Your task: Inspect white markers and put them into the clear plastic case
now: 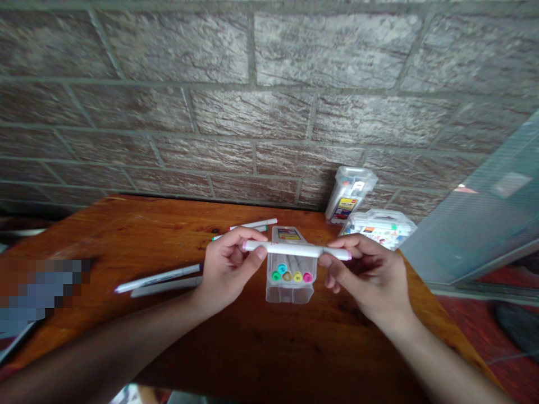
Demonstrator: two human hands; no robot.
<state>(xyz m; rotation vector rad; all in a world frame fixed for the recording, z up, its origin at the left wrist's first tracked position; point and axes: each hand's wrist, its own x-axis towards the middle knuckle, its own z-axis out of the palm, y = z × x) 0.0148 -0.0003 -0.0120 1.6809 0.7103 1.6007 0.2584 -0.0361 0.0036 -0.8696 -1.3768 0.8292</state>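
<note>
A white marker point(295, 249) with pink ends is held level between my two hands, above the table. My left hand point(229, 269) pinches its left end between thumb and fingers. At the other end, my right hand point(366, 275) grips it near the pink tip with thumb and forefinger. Behind and below the marker lies an open clear plastic case point(290, 293). Several markers stand out of it, their round ends green, blue, tan, yellow and pink; the held marker hides part of the case.
Loose markers point(160, 278) lie left of my left hand, and others point(255, 223) lie behind it. Two more clear cases, one upright point(350, 193) and one with a handle point(379, 227), stand at the back right of the wooden table point(269, 348). A brick wall point(219, 106) rises behind.
</note>
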